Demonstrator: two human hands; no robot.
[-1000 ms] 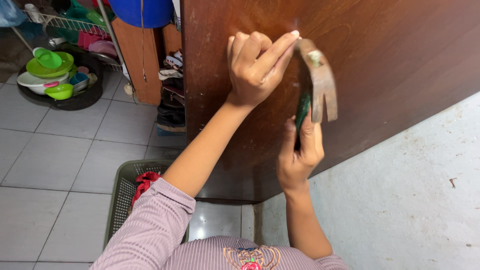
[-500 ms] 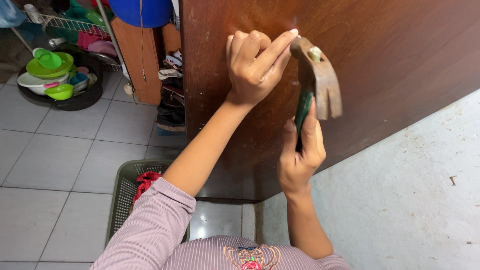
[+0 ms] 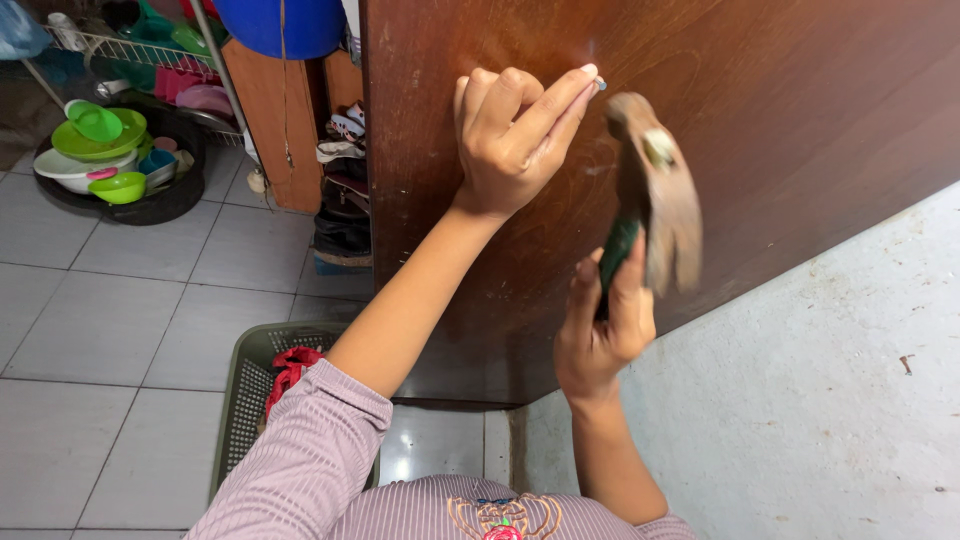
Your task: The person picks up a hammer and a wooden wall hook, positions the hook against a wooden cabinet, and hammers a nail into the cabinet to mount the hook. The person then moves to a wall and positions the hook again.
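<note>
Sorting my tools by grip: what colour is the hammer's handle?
Dark green, seen in the head view where the right hand grips the hammer.

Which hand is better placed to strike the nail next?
Right. The right hand already holds the hammer, its head raised beside the nail. The left hand is busy pinching that nail against the wooden panel.

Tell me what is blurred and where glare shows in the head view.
Head view: the green-handled hammer in the right hand is smeared by motion blur; the left hand pinching a small nail is sharp; a soft glare patch sits on the dark brown wooden panel near the fingertips.
</note>
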